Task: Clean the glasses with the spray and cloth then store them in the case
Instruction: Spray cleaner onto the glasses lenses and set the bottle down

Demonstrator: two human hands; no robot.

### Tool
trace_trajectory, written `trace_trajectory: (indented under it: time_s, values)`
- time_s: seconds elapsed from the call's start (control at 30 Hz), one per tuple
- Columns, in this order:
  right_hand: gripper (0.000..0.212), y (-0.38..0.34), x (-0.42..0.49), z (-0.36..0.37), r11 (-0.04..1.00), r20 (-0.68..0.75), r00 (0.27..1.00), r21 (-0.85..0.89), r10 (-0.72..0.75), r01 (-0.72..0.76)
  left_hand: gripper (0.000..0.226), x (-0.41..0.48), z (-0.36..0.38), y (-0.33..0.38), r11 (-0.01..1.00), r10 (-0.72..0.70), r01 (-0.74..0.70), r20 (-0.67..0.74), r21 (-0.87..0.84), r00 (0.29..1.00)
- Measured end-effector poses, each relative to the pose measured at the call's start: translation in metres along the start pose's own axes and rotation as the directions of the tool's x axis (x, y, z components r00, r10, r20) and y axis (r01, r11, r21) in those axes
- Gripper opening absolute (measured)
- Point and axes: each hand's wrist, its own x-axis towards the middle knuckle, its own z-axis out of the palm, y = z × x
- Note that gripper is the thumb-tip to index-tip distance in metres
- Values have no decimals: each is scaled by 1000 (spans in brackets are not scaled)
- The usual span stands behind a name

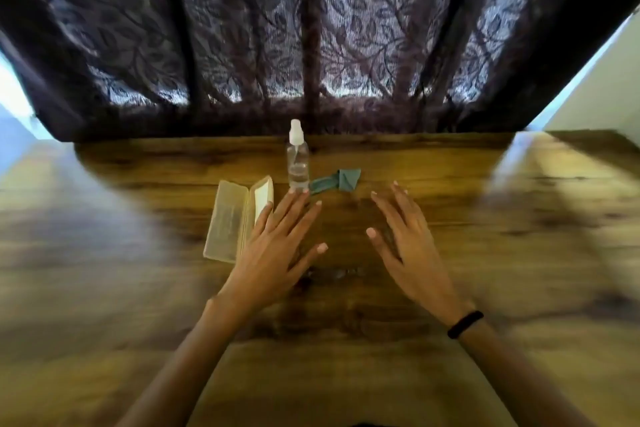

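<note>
A clear spray bottle (297, 163) with a white nozzle stands upright at the far middle of the wooden table (485, 218). Just right of it lies a crumpled teal cloth (337, 179). A pale yellow glasses case (239, 218) lies open to the left. My left hand (277, 246) hovers flat with fingers spread, partly over the case's right half. My right hand (405, 239) is spread the same way, apart from it. Between the two hands, near the wrists, something faint and glassy (337, 274) rests on the table; blur hides whether it is the glasses.
A dark curtain (311, 45) with a leaf pattern hangs along the table's far edge. A light wall (595, 87) shows at the right. A black band (465, 324) circles my right wrist.
</note>
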Motion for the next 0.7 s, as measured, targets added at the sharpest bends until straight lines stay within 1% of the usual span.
trace_trajectory:
  time_s: [0.17, 0.27, 0.33, 0.4, 0.47, 0.63, 0.7]
  values:
    - [35, 10, -23, 6, 992, 54, 997, 111, 61, -66, 61, -18, 7, -4, 992, 116, -113, 54, -56, 992]
    - [36, 17, -30, 6, 986, 47, 997, 150, 60, -66, 60, -24, 12, -7, 979, 200, -199, 39, -42, 979]
    - [41, 19, -33, 6, 984, 47, 997, 164, 59, -66, 54, -27, 14, -8, 973, 228, -227, 23, -29, 973]
    - [43, 19, -34, 7, 982, 40, 997, 177, 65, -71, 47, -29, 18, -9, 973, 231, -231, -2, -30, 973]
    - [41, 18, -33, 7, 977, 21, 997, 200, 75, -78, 40, -29, 20, -10, 974, 222, -223, -25, -38, 975]
    - [36, 15, -31, 7, 954, -5, 997, 292, 77, -73, 20, -28, 20, -9, 973, 220, -225, -90, -54, 971]
    - [37, 12, -29, 3, 932, -18, 994, 351, 104, -91, 16, -26, 15, -8, 971, 219, -228, -114, -69, 969]
